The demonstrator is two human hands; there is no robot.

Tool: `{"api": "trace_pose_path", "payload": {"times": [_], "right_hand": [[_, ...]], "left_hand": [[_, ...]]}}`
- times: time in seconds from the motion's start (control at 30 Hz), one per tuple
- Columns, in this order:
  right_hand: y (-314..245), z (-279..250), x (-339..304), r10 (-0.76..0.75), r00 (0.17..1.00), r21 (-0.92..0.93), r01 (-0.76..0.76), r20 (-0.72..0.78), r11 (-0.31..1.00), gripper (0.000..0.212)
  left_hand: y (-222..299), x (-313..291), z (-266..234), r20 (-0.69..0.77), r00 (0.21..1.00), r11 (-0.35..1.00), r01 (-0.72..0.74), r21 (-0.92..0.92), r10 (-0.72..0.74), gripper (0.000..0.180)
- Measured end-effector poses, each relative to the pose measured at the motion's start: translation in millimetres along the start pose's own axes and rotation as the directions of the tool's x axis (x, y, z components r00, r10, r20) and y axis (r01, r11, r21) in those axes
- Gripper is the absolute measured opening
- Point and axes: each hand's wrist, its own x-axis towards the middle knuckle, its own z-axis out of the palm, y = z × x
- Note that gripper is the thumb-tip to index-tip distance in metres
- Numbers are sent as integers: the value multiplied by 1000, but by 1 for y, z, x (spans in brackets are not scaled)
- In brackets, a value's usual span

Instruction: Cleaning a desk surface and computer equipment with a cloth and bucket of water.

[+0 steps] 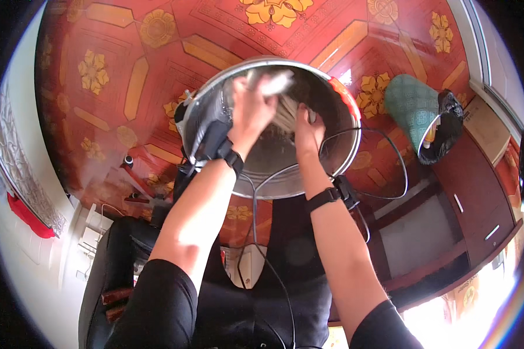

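Observation:
Both of my hands reach into a large round metal basin (261, 194) in front of my knees. My left hand (251, 113) is smeared by motion, its fingers bent around a whitish, blurred thing (278, 83) over the basin's far side. My right hand (308, 131) is closed on the edge of a pale, ribbed bundle (286, 115), lower in the basin. What kind of thing either one is, I cannot make out. The basin's inside looks dark grey, and a red-orange patch (344, 96) marks its right rim.
Dark cables (255, 212) run from my wrist straps across the basin's near rim and my lap. A green patterned bin (410, 104) with a black bag lies tipped at the right, beside a dark wooden cabinet (468, 192). A red floor covering (110, 58) with yellow flowers spreads around.

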Motion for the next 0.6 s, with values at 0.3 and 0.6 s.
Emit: {"api": "trace_pose_path", "payload": {"times": [0.3,0.6], "right_hand": [[54,27,67,-266,961,-489,265,69,831,57],[46,4,97,86,885,562,-363,458,743,44]], "left_hand": [[-31,14,69,31,999,999,22,43,-23,75],[54,-29,20,522,849,763,390,-516,-80,61]]}}
